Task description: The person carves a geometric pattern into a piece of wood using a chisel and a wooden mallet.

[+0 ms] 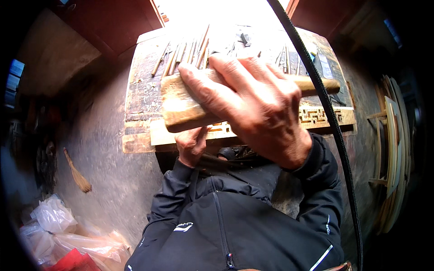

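My right hand (266,106) is raised over the near part of the worn workbench (140,90), closed around a wooden mallet (183,108). The mallet's blocky head points left, and its handle sticks out to the right beyond my fingers. Beneath the head, at the near edge of a pale carved board (165,135), is my left hand (191,145) with its fingers curled. The mallet covers part of that hand, so what it grips cannot be made out. Cut-out fretwork shows along the board; its middle is hidden behind my right hand and the mallet.
Several slim chisel-like tools (192,52) lie across the bench's far side. A black braided cable (332,113) hangs across the view on the right. Boards (393,149) lean at the right. On the floor at left are a broom (77,174) and plastic bags (54,217).
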The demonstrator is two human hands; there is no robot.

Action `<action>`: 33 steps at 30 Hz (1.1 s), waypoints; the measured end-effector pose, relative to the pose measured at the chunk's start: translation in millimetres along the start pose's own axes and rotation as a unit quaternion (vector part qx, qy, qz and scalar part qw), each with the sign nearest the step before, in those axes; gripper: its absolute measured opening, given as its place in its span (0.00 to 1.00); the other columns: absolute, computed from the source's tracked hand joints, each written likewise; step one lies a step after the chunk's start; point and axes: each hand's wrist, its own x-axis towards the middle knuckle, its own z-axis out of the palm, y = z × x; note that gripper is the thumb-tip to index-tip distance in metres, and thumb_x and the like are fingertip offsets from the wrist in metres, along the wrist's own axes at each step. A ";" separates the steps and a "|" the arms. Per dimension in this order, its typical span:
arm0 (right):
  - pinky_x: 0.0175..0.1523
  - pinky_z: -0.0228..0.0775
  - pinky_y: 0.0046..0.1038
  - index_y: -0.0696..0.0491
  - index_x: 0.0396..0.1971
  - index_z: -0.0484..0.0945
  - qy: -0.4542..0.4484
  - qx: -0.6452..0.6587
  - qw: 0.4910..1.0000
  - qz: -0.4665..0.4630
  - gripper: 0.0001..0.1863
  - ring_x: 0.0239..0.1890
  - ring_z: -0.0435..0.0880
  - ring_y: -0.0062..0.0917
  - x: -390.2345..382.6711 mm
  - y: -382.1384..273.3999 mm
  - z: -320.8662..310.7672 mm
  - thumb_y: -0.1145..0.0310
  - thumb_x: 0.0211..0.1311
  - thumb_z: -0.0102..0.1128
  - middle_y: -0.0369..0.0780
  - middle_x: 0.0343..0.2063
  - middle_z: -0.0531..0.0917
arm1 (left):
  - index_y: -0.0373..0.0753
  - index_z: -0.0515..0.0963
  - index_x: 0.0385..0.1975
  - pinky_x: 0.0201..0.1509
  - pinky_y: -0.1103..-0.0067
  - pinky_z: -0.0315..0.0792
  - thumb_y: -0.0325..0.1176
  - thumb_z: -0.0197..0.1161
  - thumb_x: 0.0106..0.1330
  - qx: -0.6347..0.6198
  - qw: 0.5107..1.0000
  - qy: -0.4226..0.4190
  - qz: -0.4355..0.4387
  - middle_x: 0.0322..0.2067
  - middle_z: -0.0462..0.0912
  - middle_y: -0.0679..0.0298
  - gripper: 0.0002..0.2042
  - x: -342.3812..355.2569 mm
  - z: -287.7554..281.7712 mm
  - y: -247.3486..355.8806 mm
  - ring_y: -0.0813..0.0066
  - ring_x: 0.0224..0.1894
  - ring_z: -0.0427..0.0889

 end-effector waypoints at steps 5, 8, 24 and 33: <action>0.52 0.86 0.38 0.48 0.67 0.89 -0.050 0.004 0.998 0.027 0.37 0.46 0.91 0.38 -13.6 8.0 -7.9 0.77 0.52 0.79 0.47 0.50 0.90 | 0.34 0.88 0.48 0.39 0.73 0.82 0.23 0.77 0.73 -0.082 0.962 0.127 -0.227 0.30 0.89 0.56 0.08 -9.6 15.8 3.1 0.68 0.31 0.90; 0.52 0.87 0.38 0.49 0.62 0.91 -0.056 0.007 0.998 0.034 0.31 0.46 0.92 0.38 -25.9 8.6 4.5 0.76 0.53 0.78 0.47 0.50 0.91 | 0.33 0.88 0.47 0.39 0.76 0.80 0.23 0.76 0.75 -0.093 0.966 0.130 -0.201 0.30 0.89 0.59 0.06 -5.2 11.0 8.5 0.76 0.32 0.86; 0.56 0.86 0.40 0.49 0.66 0.90 -0.091 0.037 0.994 0.048 0.40 0.48 0.91 0.42 -20.0 1.7 12.4 0.84 0.47 0.78 0.50 0.52 0.90 | 0.32 0.88 0.47 0.38 0.71 0.80 0.21 0.74 0.73 -0.087 0.983 0.086 -0.137 0.30 0.87 0.53 0.06 -7.9 5.6 1.2 0.59 0.30 0.89; 0.53 0.86 0.38 0.49 0.66 0.90 -0.050 0.050 0.997 0.027 0.39 0.45 0.91 0.40 -9.5 4.2 11.9 0.79 0.46 0.81 0.48 0.50 0.90 | 0.33 0.90 0.46 0.39 0.69 0.81 0.20 0.75 0.71 -0.098 0.983 0.064 -0.138 0.29 0.89 0.53 0.07 -5.3 4.3 4.3 0.61 0.30 0.90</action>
